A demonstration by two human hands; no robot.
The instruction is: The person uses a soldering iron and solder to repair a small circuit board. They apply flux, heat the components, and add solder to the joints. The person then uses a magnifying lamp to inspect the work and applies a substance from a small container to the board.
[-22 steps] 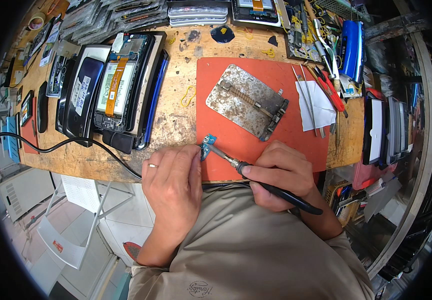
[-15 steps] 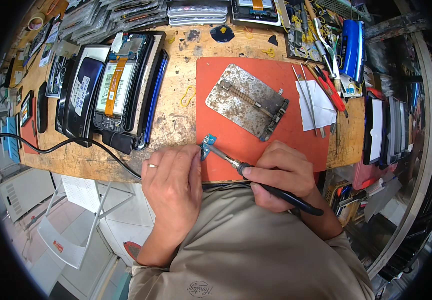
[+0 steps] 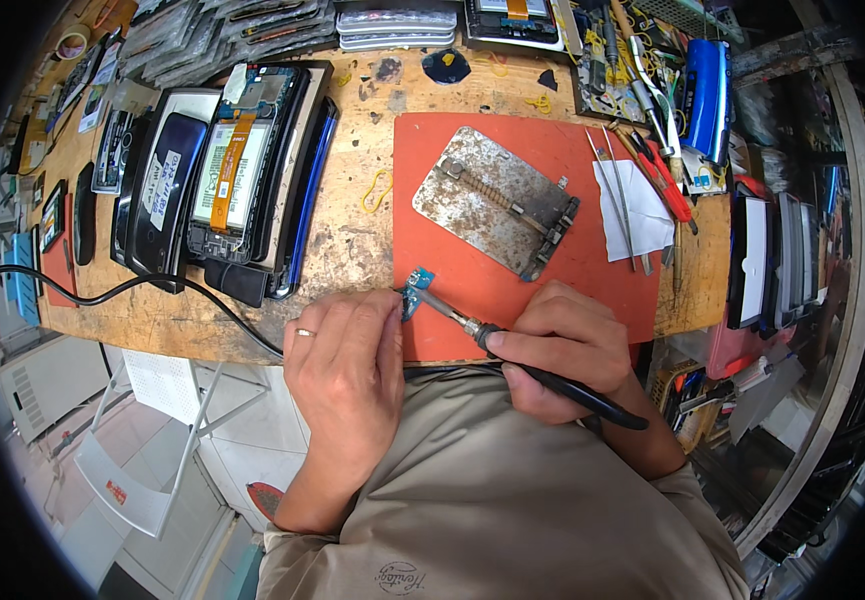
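Near the table's front edge, my left hand (image 3: 345, 350) is closed, its fingertips gripping the edge of a small blue circuit board (image 3: 418, 281). The board is over the left part of an orange-red mat (image 3: 592, 310). My right hand (image 3: 564, 352) is wrapped round the black handle of a soldering iron (image 3: 470, 326). The iron's metal end points up and left and meets the board; its very tip is too small to make out. Beyond both hands, a stained metal board holder (image 3: 482, 200) with a spring-loaded clamp lies on the mat.
Opened phones and tablets (image 3: 232, 180) are stacked on the left, with a black cable (image 3: 142, 280) trailing near them. Metal tweezers (image 3: 617, 200) rest on white paper (image 3: 642, 225) at the mat's right. A red-handled tool (image 3: 667, 185) and blue case (image 3: 704, 100) are farther right.
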